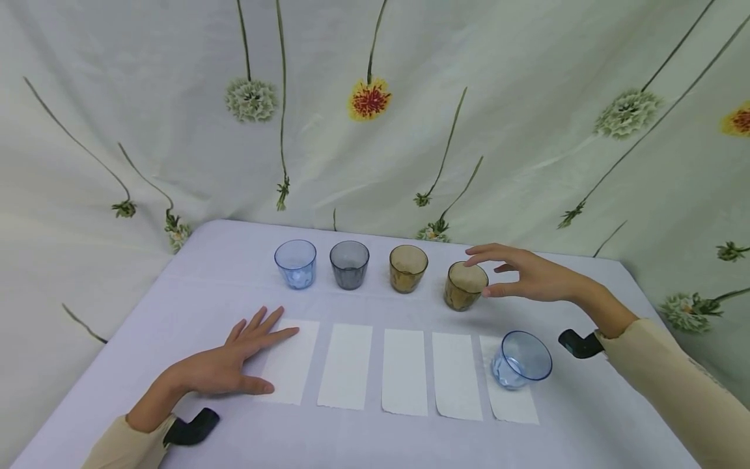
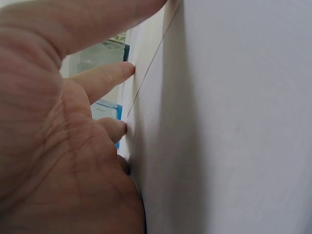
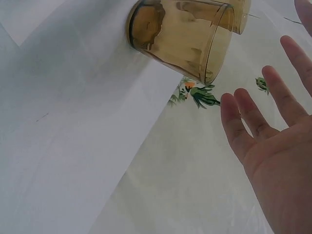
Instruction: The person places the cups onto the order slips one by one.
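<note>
My right hand (image 1: 530,277) hovers just right of an amber glass (image 1: 465,286), fingers spread. In the right wrist view a gap shows between the fingers and this amber glass (image 3: 180,36). My left hand (image 1: 228,361) rests with spread fingertips at the leftmost white paper strip (image 1: 293,365) and holds nothing. A clear blue glass (image 1: 521,361) stands on the rightmost strip (image 1: 515,410). Along the back, from left to right, stand another blue glass (image 1: 295,264), a grey glass (image 1: 349,266) and a second amber glass (image 1: 407,270).
Between the outer strips lie three more paper strips, the middle one (image 1: 404,371) among them. All lie on a table with a white cloth (image 1: 351,443). Behind its far edge hangs a flower-printed curtain (image 1: 328,143). Dark wrist devices (image 1: 196,426) sit at both sleeves.
</note>
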{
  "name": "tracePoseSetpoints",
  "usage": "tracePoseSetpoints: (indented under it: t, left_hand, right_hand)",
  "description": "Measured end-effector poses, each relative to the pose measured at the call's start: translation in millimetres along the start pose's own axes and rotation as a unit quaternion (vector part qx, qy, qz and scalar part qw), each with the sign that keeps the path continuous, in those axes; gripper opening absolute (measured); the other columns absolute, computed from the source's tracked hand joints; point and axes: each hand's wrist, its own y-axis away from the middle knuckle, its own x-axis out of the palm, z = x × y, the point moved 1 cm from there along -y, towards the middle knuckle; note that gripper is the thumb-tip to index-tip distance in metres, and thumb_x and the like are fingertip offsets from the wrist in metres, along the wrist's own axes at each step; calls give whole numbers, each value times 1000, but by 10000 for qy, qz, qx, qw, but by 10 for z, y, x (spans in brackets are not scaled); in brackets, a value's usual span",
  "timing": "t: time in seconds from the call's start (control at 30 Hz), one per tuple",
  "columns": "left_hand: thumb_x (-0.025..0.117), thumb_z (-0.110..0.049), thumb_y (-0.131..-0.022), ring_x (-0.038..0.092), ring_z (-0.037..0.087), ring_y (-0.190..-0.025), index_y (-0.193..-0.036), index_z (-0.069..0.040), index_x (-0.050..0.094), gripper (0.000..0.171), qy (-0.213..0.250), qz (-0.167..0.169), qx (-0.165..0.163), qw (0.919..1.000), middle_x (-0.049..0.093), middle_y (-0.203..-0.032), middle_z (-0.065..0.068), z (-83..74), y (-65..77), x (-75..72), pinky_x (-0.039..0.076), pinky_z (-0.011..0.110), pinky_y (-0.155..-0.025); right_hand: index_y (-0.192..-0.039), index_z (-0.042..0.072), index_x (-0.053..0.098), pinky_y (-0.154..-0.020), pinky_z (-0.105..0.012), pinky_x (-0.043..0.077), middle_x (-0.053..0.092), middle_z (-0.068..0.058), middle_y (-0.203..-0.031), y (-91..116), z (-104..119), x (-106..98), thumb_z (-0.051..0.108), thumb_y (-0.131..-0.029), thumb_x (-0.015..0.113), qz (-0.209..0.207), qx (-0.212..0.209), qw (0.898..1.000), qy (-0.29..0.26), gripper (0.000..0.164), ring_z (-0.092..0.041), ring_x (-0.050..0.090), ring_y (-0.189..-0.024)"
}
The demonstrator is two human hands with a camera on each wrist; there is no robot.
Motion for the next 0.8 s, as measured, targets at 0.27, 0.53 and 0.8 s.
tracePoseSetpoints:
  t: [0.27, 0.53, 0.8]
  left_hand:
    - [77, -39, -84, -21, 51, -148, -156, -21, 35, 85, 137, 39, -76, 9999, -4, -166, 25, -7, 1, -5, -28, 37, -116]
    - [77, -39, -84, -20, 50, -149, -156, -21, 36, 84, 134, 44, -56, 9999, -4, -167, 24, 6, -4, 1, -28, 37, -116]
    - [78, -38, -83, -20, 50, -149, -156, -21, 36, 85, 77, 96, -132, 9998, -4, -167, 24, 3, -11, -13, -21, 66, -113]
  right_hand:
    - [-142, 18, 54, -108, -65, 38, 34, -12, -160, -120, -84, 38, 23, -92, 74, 193, 1, 9991, -375, 54, -37, 33, -147]
    - [-142, 15, 54, -108, -66, 37, 34, -17, -159, -190, -103, 80, 24, -91, 75, 209, -36, 9994, -270, 56, -41, 32, -146]
    - [-142, 13, 53, -109, -65, 38, 37, -17, -157, -230, -138, 112, 22, -92, 74, 233, -48, 9988, -438, 55, -40, 32, -146]
